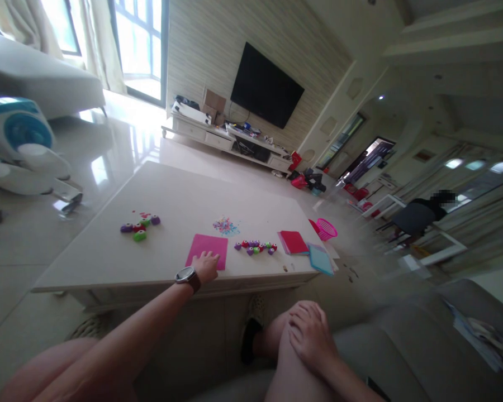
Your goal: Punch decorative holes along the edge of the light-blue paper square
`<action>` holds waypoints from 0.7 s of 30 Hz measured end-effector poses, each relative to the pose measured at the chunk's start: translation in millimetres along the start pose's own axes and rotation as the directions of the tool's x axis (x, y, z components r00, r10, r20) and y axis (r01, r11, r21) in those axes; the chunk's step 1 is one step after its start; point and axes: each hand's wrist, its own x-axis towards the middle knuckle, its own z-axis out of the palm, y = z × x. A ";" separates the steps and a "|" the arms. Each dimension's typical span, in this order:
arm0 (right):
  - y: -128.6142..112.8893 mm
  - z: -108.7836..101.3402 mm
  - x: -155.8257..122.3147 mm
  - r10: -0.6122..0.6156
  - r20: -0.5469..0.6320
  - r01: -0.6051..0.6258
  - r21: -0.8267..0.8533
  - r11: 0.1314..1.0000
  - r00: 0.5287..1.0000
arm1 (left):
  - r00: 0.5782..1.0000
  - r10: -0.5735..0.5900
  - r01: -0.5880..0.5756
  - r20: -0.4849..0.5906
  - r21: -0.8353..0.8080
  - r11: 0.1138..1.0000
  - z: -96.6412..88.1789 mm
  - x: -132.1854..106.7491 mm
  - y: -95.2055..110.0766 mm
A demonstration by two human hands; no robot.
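Note:
My left hand (205, 265), with a watch on the wrist, reaches onto the white table (109, 251) and rests its fingers on the near edge of a pink paper sheet (207, 247). The fingers look curled on the sheet. My right hand (310, 335) lies flat on my right knee, fingers stretched and holding nothing. Right of the sheet lies a row of small colourful punches (255, 247). A second group of punches (140, 226) sits further left. A small pile of confetti bits (225, 226) lies behind the sheet.
A red paper stack (293, 241) and blue sheets (321, 258) sit at the table's right end, beside a pink basket (327, 229). A fan (20, 145) stands on the floor to the left. A TV (266, 86) hangs above a low cabinet. A person sits far right.

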 end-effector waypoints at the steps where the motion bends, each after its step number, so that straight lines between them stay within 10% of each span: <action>1: 0.3 0.1 -0.1 -0.017 0.000 0.017 -0.002 1.000 1.000 | 1.000 -0.001 0.001 -0.002 0.004 1.000 0.3 0.0 -0.1; 21: -43.3 -1.2 25.4 -0.110 -0.027 0.109 -0.039 0.993 0.994 | 0.986 -0.030 0.023 0.166 0.044 0.999 -6.3 -18.4 21.1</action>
